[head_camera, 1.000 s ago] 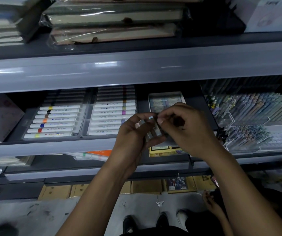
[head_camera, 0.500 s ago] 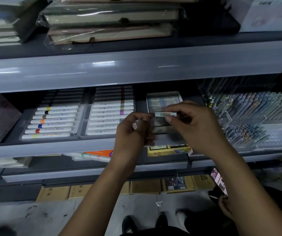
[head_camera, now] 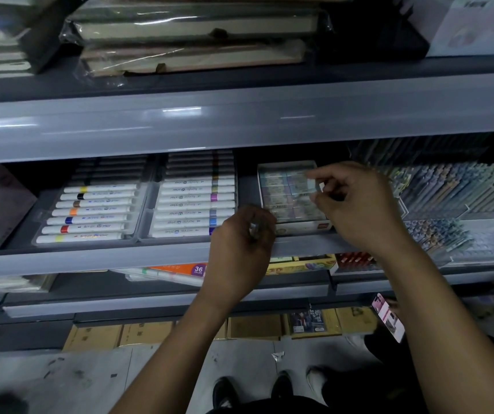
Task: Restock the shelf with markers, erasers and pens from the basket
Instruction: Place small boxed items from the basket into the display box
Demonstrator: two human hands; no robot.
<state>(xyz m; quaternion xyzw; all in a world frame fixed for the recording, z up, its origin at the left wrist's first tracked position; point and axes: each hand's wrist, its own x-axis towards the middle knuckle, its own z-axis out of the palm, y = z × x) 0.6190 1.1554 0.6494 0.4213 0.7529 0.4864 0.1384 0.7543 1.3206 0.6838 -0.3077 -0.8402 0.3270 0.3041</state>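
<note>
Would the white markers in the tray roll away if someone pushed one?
Probably not far. Each white marker looks round, so alone it could roll, but they lie packed side by side in a walled tray, which should stop them. They look stiff and light, likely easy to lift.

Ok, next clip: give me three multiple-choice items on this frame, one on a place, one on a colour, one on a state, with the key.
1. Where does the eraser box sit?
A. right of the marker trays
B. on the floor
C. on the top shelf

2. What colour is the band on the nearest marker in the left tray?
A. blue
B. yellow
C. purple

3. What is the right hand doing?
A. hanging idle
B. resting flat on the shelf edge
C. pinching a small eraser over the box

Key: 1 A, the box lies on the same shelf just right of the second tray. 2 B, the front marker shows a yellow band. 3 C, thumb and fingers hold the eraser above the box's rear corner.
</note>
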